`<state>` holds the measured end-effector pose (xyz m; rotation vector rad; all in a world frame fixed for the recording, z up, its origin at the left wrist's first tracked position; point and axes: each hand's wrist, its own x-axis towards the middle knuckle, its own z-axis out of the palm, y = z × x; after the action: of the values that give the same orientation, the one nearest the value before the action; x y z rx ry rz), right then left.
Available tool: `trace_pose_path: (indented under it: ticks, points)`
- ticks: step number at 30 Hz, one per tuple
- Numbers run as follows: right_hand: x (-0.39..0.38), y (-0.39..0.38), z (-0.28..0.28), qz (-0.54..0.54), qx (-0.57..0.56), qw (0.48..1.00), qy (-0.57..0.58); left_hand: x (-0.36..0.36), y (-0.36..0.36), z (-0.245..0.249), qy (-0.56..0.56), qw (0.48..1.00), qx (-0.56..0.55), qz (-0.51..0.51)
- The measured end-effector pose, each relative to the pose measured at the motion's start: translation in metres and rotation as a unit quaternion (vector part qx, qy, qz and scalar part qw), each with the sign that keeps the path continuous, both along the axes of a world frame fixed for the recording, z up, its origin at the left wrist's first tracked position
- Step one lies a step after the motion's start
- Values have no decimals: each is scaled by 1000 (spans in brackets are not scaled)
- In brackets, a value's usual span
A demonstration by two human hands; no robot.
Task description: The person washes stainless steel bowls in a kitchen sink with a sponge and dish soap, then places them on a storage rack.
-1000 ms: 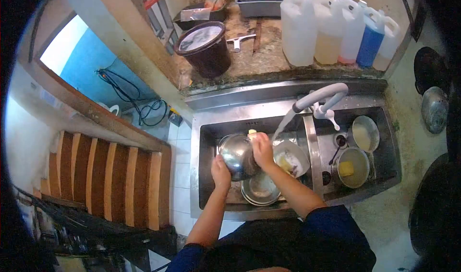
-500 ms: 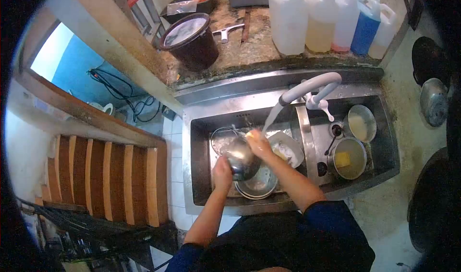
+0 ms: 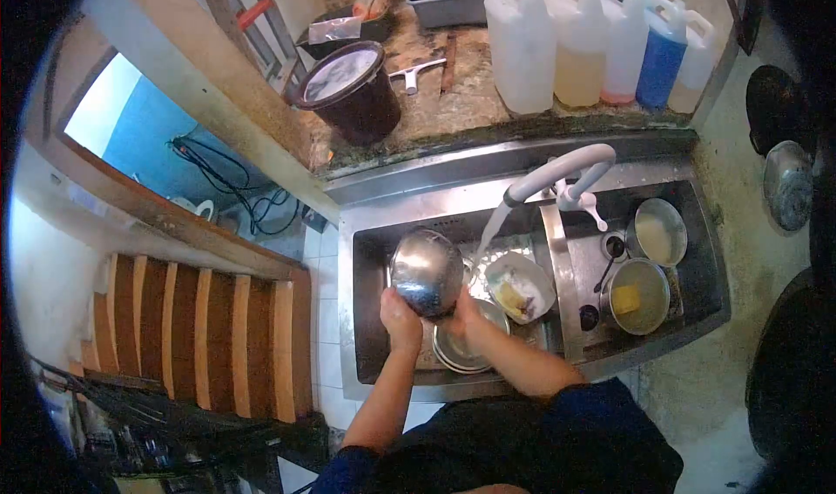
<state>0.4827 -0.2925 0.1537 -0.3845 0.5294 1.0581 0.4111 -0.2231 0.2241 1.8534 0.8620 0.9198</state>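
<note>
From here, my left hand (image 3: 401, 324) half-curls round the bowl (image 3: 426, 272) above the sink (image 3: 347, 302); my right hand (image 3: 466, 317) meets its edge, fingers' spread hidden. Wet metal needs 2 steady palms.

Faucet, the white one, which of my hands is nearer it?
Right. Your right hand is at the metal bowl's lower right edge, below and left of the faucet; your left hand is farther left, at its lower left.
</note>
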Motion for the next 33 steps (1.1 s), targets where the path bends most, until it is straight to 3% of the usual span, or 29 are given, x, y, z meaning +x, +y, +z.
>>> trace_pose_path:
  ticks: [3, 6, 7, 8, 9, 10, 12, 13, 15, 16, 17, 18, 20, 21, 22, 24, 25, 27, 29, 30, 32, 33]
  points:
    - [2, 11, -35, -30, 151, 988, 15, -4, 4, 11, 62, 992, 63, -95]
    - [57, -21, -8, 2, 59, 988, -140, -7, 9, 12, 102, 971, 147, -159]
    - [66, -13, -3, -8, -178, 913, -366, -10, 10, 5, 114, 967, 151, -170]
    - [68, -5, 10, -15, -396, 734, -552, -10, 9, -2, 124, 964, 153, -180]
    - [55, 0, 23, -102, -431, 531, -723, -9, 8, -6, 182, 963, 121, -160]
    - [37, -5, 67, -76, -436, 460, -770, -7, 9, -16, 139, 978, 69, -137]
    - [3, -6, 103, -68, -498, 303, -810, 4, 23, -43, 51, 994, -29, -96]
    - [-8, -10, 88, -97, -449, 266, -847, 3, 30, -59, 124, 983, 55, -122]
    - [-20, -18, 50, -150, -341, 185, -909, 3, 40, -37, 146, 965, -173, -131]
    - [-14, -30, 46, -113, -305, 238, -915, 2, 42, -21, 154, 938, -283, -132]
    - [-6, -47, 40, -73, -266, 289, -917, -2, 36, -14, 10, 896, -432, -104]
    - [-1, -51, 32, -67, -265, 351, -895, -6, 30, -8, -135, 817, -558, -56]
    - [13, -47, 1, -97, -305, 482, -816, -16, 40, -31, -137, 802, -581, -34]
    - [20, -42, -10, -127, -343, 546, -753, -22, 45, -56, -106, 835, -535, -67]
    - [31, -31, 4, -136, -391, 560, -717, -17, 33, -45, -63, 859, -506, -47]
    - [35, -27, 28, -30, -348, 503, -791, -10, 14, -34, 21, 904, -420, -70]
    - [25, -27, 43, -40, -330, 439, -834, -6, 11, -43, -28, 878, -473, -67]
    - [-5, -33, 61, -60, -287, 301, -907, -16, 21, -73, -27, 892, -436, -117]
    - [-9, -51, 31, -107, -208, 287, -929, -5, 3, -21, -84, 834, -542, -57]
    - [-6, -65, 18, -128, -167, 282, -936, -6, 7, -26, -115, 833, -538, -56]
    - [12, -99, 7, -46, -278, 261, -923, -12, 24, -58, -179, 827, -530, -53]
    - [21, -109, -4, -5, -391, 282, -876, -23, 36, -81, -200, 769, -606, -22]
